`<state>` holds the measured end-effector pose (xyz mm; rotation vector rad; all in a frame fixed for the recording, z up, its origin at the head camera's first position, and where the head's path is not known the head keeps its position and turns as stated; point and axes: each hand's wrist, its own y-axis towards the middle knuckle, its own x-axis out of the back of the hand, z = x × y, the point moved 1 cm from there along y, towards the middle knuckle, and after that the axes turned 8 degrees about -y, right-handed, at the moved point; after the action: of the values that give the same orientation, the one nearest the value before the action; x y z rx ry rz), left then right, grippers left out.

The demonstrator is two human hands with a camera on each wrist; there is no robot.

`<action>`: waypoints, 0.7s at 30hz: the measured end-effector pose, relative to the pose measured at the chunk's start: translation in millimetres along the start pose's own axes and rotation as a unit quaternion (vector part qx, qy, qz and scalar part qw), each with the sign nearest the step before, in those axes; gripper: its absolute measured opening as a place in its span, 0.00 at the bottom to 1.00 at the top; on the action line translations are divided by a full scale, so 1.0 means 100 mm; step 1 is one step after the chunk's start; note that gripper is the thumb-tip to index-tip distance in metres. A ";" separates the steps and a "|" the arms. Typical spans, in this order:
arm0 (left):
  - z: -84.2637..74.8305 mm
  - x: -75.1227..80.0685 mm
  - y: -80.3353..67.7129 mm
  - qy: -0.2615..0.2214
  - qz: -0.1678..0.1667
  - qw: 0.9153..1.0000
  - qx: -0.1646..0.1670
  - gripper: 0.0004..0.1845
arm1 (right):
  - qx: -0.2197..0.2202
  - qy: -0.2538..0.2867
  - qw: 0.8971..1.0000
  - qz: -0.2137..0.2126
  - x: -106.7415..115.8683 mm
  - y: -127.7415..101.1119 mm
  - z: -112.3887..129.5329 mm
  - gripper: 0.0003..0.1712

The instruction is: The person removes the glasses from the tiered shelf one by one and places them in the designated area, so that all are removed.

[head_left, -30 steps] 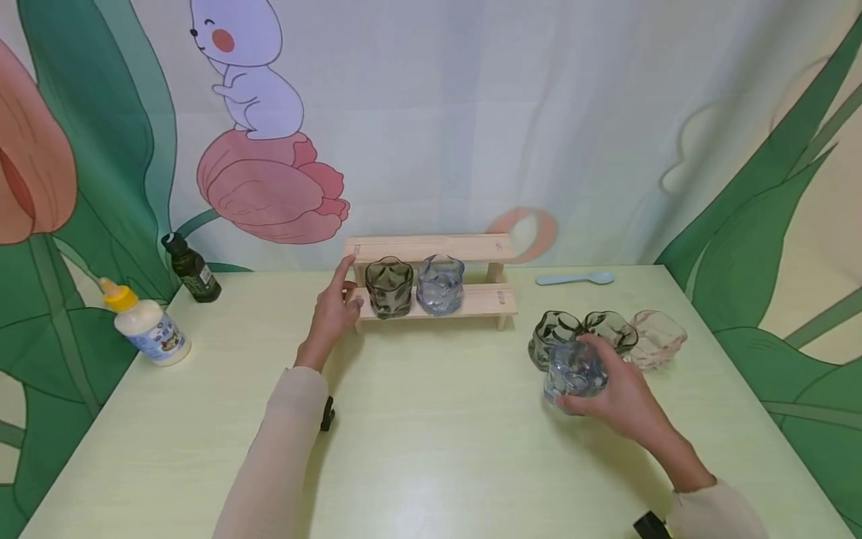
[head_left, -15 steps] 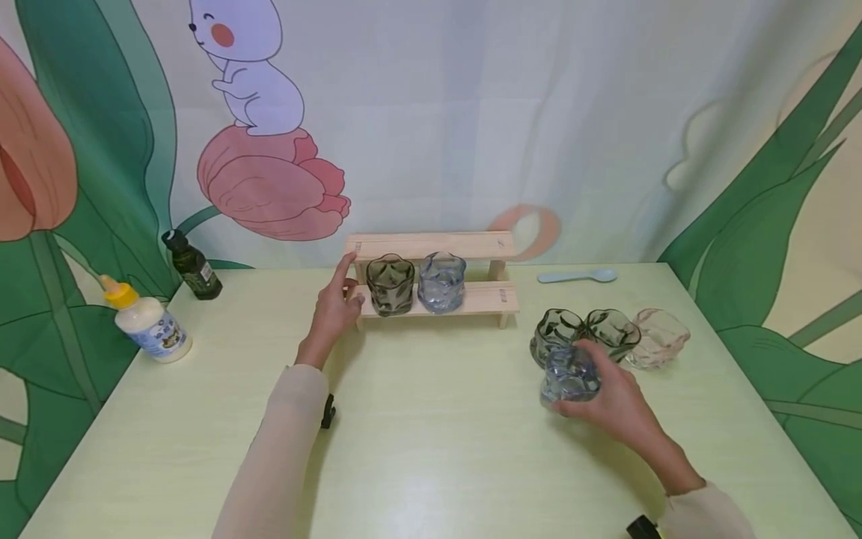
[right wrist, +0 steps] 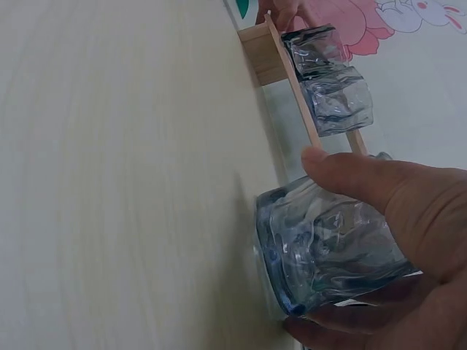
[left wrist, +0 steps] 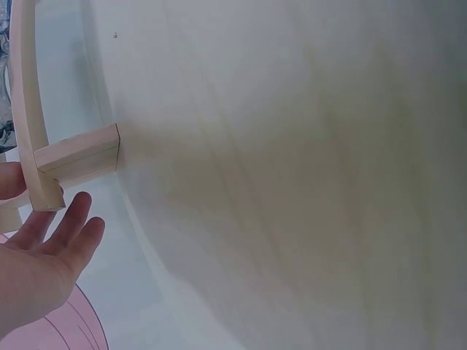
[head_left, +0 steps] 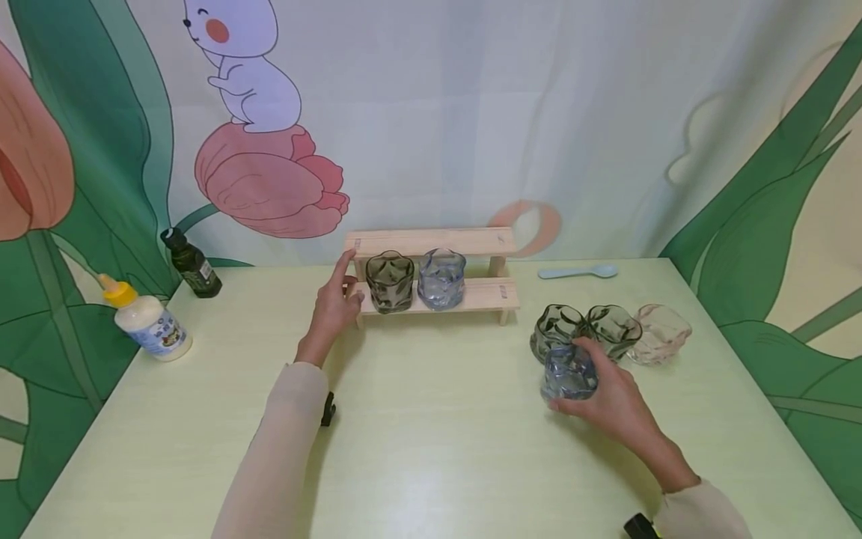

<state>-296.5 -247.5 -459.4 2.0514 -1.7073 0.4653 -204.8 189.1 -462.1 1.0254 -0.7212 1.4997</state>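
In the head view my right hand (head_left: pixel 616 397) grips a blue glass (head_left: pixel 569 372) with a wavy rim, thumb and fingers around its sides. The right wrist view shows this blue glass (right wrist: pixel 328 244) with its base close over the table. My left hand (head_left: pixel 331 311) holds the left end of a two-step wooden rack (head_left: pixel 431 241), the index finger up at the top step. From the left wrist view, thumb and fingers lie on either side of the lower plank (left wrist: pixel 31 109). On that lower step stand a dark grey glass (head_left: pixel 390 281) and another blue glass (head_left: pixel 441 279).
Behind the held glass stand two dark grey glasses (head_left: pixel 614 329) and a pink glass (head_left: pixel 660 335). A light blue spoon (head_left: pixel 578 272) lies at the back right. A yellow-capped white bottle (head_left: pixel 153 328) and a dark bottle (head_left: pixel 194 268) are at the left edge. A printed curtain (head_left: pixel 404 135) hangs behind.
My right hand has shifted slightly left with the blue glass in its grip. The left hand stays at the rack's end, and the rack and its glasses keep their places.
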 end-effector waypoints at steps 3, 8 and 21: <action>0.01 0.00 0.00 0.000 0.002 1.000 0.000 0.44 | -0.002 0.006 1.000 0.002 -0.02 0.01 -0.01 0.60; 0.00 0.01 0.00 0.001 -0.001 1.000 0.005 0.45 | 0.000 0.014 1.000 0.007 -0.02 0.03 -0.01 0.62; 0.01 -0.01 0.01 0.004 -0.001 1.000 0.009 0.45 | 0.020 0.028 0.999 0.038 0.19 0.04 0.02 0.71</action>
<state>-297.7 -247.5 -460.4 2.0600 -1.7025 0.4892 -208.5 194.8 -444.1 0.9924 -0.6994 1.6070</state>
